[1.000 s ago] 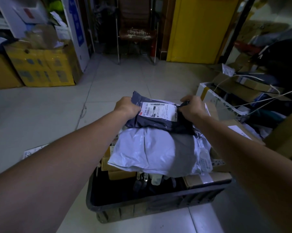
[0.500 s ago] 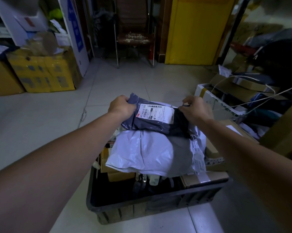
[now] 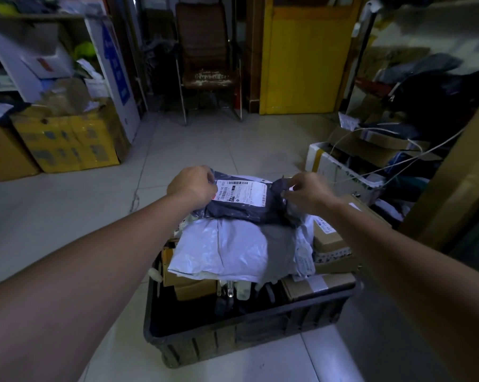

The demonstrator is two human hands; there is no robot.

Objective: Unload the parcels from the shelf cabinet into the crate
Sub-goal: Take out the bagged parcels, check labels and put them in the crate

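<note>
1. Black plastic crate [image 3: 246, 334] at lower centre of the frame, standing on pale floor tiles [image 3: 67, 216], near wall bare, load heaped above the rim
2. Inside, along the near and right sides, brown cardboard boxes [image 3: 318, 286]; slumped across them, a white poly mailer [image 3: 233, 244]
3. On top of that mailer, at mid-frame, the dark grey parcel [image 3: 246, 210], label [image 3: 241, 193] facing up, resting on the heap and apart from the crate's walls
4. At the parcel's left edge, the left hand [image 3: 191, 186], fingers curled round the film; at the bunched right end, the right hand [image 3: 306, 193], pinching between thumb and fingertips; both narrow, both holding
5. Step in hand, by the look of it: settling this parcel on the pile. Lower it flat, centre it over the white mailer, press out trapped air, then let go one side at a time
6. Slick film on slick film, so probably prone to sliding: keep clear of the mailer's sloping edges and test for rocking before releasing
7. Farther off: a white open carton [image 3: 329, 164] at right, yellow cartons [image 3: 67, 142] at upper left, a chair [image 3: 208, 75] and a yellow door [image 3: 301, 56] at top centre
8. No sure sight of the shelf cabinet; shelving at far upper left too blurred to tell
</note>
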